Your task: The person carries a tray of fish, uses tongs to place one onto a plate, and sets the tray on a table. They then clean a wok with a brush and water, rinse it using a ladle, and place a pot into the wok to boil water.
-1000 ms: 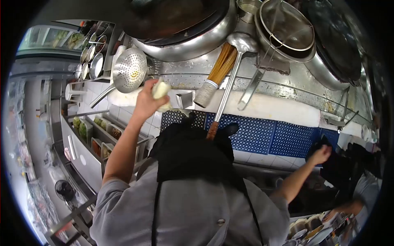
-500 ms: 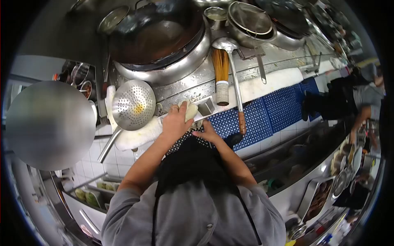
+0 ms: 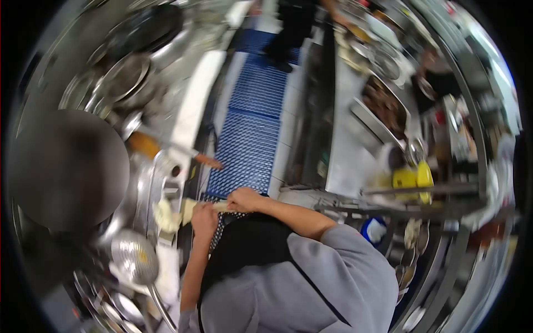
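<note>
My left hand [image 3: 204, 220] is closed on a pale, cream-coloured cloth [image 3: 188, 211] at the edge of the metal counter. Beside it, my right hand [image 3: 244, 200] has its fingers wrapped round the other end of the cloth, which stretches between the two hands. A crumpled pale cloth [image 3: 166, 217] lies just left of my left hand, by a small metal holder [image 3: 166, 237]. Nearer the bottom left rests a perforated skimmer [image 3: 135, 257] with a long metal handle. Motion blur softens the details.
A ladle's wooden handle [image 3: 209, 161] juts over the counter edge near a bamboo brush [image 3: 143, 145]. Blue mats [image 3: 247, 139] cover the aisle, where a person [image 3: 294, 30] stands. On the right counter are a tray of brown food [image 3: 384, 107] and yellow items [image 3: 413, 178].
The view has swung right, so the aisle now runs upward. Both hands have moved from the holder over the counter edge and now grip a stretched cloth; my right hand has closed.
</note>
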Available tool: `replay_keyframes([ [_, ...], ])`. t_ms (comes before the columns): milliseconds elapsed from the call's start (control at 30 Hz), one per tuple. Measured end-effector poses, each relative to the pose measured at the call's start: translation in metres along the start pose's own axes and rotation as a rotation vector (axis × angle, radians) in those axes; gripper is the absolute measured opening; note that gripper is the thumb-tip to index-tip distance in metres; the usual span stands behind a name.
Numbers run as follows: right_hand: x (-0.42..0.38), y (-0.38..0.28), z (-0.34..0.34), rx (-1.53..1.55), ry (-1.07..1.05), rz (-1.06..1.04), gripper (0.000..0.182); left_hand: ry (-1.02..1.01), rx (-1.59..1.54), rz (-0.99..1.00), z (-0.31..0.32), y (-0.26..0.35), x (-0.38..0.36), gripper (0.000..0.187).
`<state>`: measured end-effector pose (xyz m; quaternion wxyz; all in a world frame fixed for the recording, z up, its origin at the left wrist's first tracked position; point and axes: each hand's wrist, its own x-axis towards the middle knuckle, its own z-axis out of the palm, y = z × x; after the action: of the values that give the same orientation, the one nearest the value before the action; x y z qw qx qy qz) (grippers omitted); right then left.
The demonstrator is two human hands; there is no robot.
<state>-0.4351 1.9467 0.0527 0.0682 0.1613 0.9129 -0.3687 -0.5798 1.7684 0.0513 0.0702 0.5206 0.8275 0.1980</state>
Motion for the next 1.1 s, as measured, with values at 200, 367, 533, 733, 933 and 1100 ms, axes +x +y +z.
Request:
replay_keyframes([
  [200, -0.082, 0.064, -0.086, 0.500, 0.654, 0.282, 0.016, -0.369, 0.207, -0.010, -0.014, 0.003, 0.037, 0.030],
  [367, -0.125, 0.139, -0.203, 1.284, 1.389, 0.466, 0.018, -0.409, 0.105, 0.082, 0.010, 0.008, 0.075, 0.030],
  [533, -0.100, 0.222, -0.292, 1.621, 1.695, 0.327, 0.022, -0.523, -0.188, 0.077, 0.011, 0.057, 0.098, 0.031],
  [733, -0.080, 0.278, -0.327, 1.989, 1.926, 0.083, 0.022, -0.583, -0.452, -0.049, 0.004, 0.066, 0.100, 0.036],
  [933, -0.146, 0.203, -0.254, 1.717, 1.675, 0.243, 0.019, -0.524, -0.597, -0.198, 0.009, 0.049, 0.117, 0.043],
  [1100, -0.195, 0.142, -0.173, 1.580, 1.857, 0.250, 0.020, -0.607, -0.973, -0.161, 0.008, 0.125, 0.174, 0.041],
])
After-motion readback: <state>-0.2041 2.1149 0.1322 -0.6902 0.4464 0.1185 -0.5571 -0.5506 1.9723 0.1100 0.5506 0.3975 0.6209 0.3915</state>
